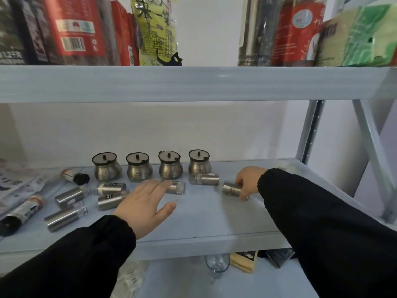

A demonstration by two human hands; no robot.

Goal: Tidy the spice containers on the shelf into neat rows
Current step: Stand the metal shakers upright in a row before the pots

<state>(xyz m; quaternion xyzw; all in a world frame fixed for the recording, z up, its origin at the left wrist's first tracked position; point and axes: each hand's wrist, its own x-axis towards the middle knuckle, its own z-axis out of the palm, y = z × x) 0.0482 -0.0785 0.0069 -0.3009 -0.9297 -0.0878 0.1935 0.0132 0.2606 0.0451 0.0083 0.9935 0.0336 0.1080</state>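
Observation:
Several round steel spice jars (139,167) with dark lids stand in a row at the back of the pale shelf (204,220). In front of them, steel cylinder shakers lie on their sides. My right hand (247,181) is shut on one lying shaker (229,188) at the right. My left hand (146,206) is open, palm down, fingertips reaching a clear-ended shaker (177,187). Another shaker (206,179) lies between the hands. More shakers (66,217) lie scattered to the left.
A dark-capped tube (75,176) and packets (17,190) lie at the far left of the shelf. Food packages (73,29) fill the shelf above. A glass (217,265) and boxes sit on the shelf below. A metal upright (309,134) stands at the right.

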